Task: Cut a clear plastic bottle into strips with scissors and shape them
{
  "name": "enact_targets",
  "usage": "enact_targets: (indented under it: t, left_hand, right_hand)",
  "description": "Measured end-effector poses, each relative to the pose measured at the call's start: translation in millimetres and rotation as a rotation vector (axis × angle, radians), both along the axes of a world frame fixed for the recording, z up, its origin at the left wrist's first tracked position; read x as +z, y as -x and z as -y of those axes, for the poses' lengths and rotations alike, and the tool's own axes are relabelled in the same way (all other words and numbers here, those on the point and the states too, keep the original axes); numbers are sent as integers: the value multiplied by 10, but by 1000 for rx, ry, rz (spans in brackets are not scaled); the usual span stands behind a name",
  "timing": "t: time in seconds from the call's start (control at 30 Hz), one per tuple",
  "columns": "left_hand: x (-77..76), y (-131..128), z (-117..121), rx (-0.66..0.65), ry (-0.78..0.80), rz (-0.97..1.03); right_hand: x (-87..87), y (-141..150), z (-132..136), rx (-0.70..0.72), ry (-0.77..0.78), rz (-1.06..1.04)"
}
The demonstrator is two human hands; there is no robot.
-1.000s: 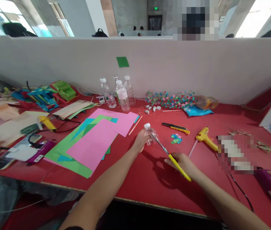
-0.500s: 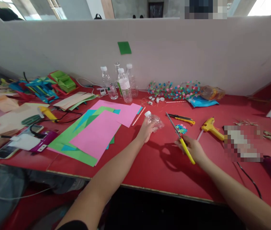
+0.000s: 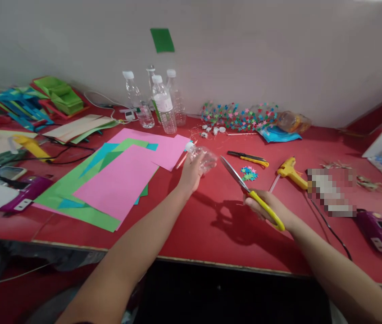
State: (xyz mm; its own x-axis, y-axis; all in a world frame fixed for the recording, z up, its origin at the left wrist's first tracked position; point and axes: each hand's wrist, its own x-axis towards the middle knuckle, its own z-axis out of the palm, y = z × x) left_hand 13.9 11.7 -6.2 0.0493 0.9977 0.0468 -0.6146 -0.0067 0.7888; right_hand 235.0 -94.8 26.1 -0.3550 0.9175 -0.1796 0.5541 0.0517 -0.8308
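My left hand point(image 3: 192, 173) is closed round a short clear plastic bottle piece point(image 3: 207, 160) with a white cap, lying tilted just above or on the red table. In my right hand point(image 3: 268, 207) is a pair of scissors point(image 3: 236, 173) with yellow handles, blades pointing up and left toward the bottle piece but apart from it. A small pile of coloured stars point(image 3: 249, 173) lies beyond the scissors. Behind that is a yellow and black utility knife point(image 3: 248, 158). To the right of the stars rests a yellow glue gun point(image 3: 292, 172).
Pink and green paper sheets point(image 3: 116, 180) overlap on the left. Several clear bottles point(image 3: 164, 110) stand at the back wall, beside a star-covered clear bottle point(image 3: 240, 115). Purple power strips point(image 3: 380, 234) sit at either side, with cables. Another yellow glue gun point(image 3: 34, 147) lies far left.
The view has tilted down and shifted, so the far room is out of sight. The scissors stay in my right hand and the bottle piece in my left. The other person's hand at far left is gone.
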Motion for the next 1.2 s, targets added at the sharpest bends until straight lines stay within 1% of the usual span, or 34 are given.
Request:
enact_targets:
  t: [0.17, 0.37, 0.73, 1.2]
  left_hand:
    - [20, -21, 38, 20, 15, -1]
    - [19, -94, 124, -16, 0, -40]
    - [-8, -146, 165, -10, -12, -56]
    - [-53, -146, 139, 8, -6, -75]
  right_hand:
    - [-25, 31, 31, 29, 58, 69]
    - [-105, 28, 50, 39, 163, -75]
    - [-137, 11, 49, 62, 190, -129]
    - [-123, 63, 45, -24, 266, -148]
